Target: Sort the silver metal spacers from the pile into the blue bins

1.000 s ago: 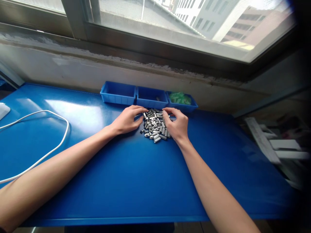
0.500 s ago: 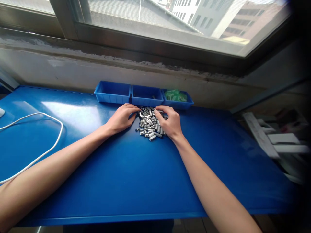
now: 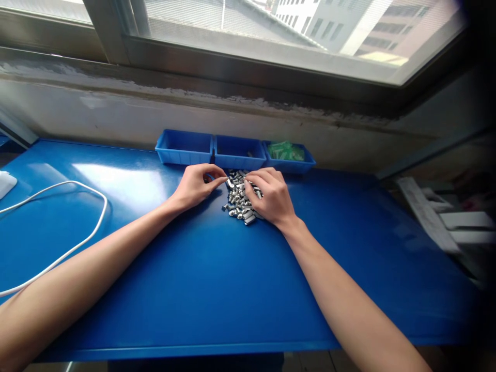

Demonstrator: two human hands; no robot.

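A heap of small silver metal parts [image 3: 237,199] lies on the blue table [image 3: 201,289]; long hex pieces and round-headed screws can be made out in it. At its left edge, my left hand [image 3: 199,183] has thumb and forefinger pinched together at a shiny metal piece [image 3: 231,183]. I cannot tell whether that piece is lifted off the heap. My right hand [image 3: 271,194] reaches over the right side of the heap and hides part of it. Its thumb and fingertips come close together among the parts; anything between them is too small to make out.
Three blue bins stand in a row behind the heap: a left bin [image 3: 184,155], a middle bin [image 3: 240,160] holding a few small pieces, and a right bin [image 3: 294,164] with green plastic bags [image 3: 285,151]. A white cable [image 3: 98,222] loops across the left side, under my left forearm.
My left thumb and forefinger have closed into a pinch at the heap's left edge. My right fingers have drawn in closer to the thumb. The whole view has shifted slightly.
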